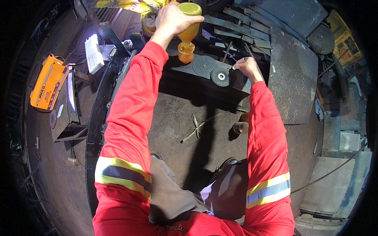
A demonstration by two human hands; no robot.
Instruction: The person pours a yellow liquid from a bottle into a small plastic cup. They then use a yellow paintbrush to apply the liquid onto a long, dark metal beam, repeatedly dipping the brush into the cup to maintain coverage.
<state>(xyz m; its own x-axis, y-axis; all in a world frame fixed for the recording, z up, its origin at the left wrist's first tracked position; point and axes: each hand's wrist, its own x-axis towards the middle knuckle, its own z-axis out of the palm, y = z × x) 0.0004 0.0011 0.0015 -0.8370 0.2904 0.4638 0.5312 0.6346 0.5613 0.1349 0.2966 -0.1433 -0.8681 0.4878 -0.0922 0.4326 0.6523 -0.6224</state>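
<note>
An upturned yellow bottle (188, 29) is gripped in the left hand (173, 19), its neck set down into an orange cup (186, 52) on a dark steel bench (185, 74). A small grinding disc (220, 76) (beside a larger disc (204, 65)) is touched by the right hand (247, 66), fingers curled at its edge. An orange welder (48, 82) is seen well to the left.

2 discs (214, 70) lie on the bench (185, 84), bottle (188, 33) behind them.

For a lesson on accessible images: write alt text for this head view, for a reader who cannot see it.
Seen from above, a person in red sleeves tips an orange bottle upside down with the left hand, while the right hand touches a grinding disc on a dark metal bench.
</note>
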